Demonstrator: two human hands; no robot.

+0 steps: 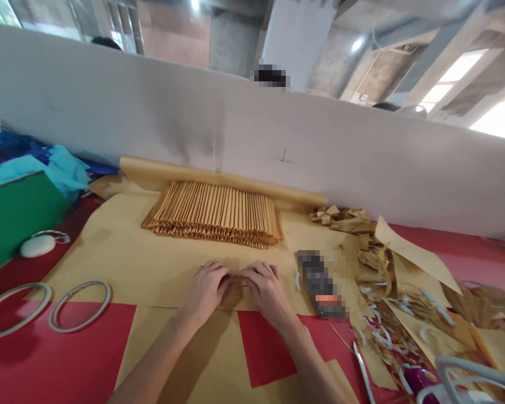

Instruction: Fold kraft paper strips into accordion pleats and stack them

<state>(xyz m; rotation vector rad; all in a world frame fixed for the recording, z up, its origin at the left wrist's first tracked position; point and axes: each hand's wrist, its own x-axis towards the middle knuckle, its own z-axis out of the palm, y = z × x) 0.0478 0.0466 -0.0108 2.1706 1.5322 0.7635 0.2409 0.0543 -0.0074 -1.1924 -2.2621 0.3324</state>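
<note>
My left hand [210,289] and my right hand [263,289] meet fingertip to fingertip low over the brown kraft paper sheet [109,247]. The fingers of both are curled and pinched together. What lies between them is mostly hidden; a small tan edge peeks out, too little to name. Just beyond my hands sits a stack of accordion-pleated brown paper [219,213], its folds standing in a long row. To the right of my right hand lies a dark phone-like device [322,286], partly blurred out.
A paper roll [227,182] lies along the white partition [172,112]. Two pale rings [79,306] and a white oval gadget [37,246] are at left, near a green box [21,219]. Paper scraps [374,258] and a thin metal blade-like tool [363,373] lie at right.
</note>
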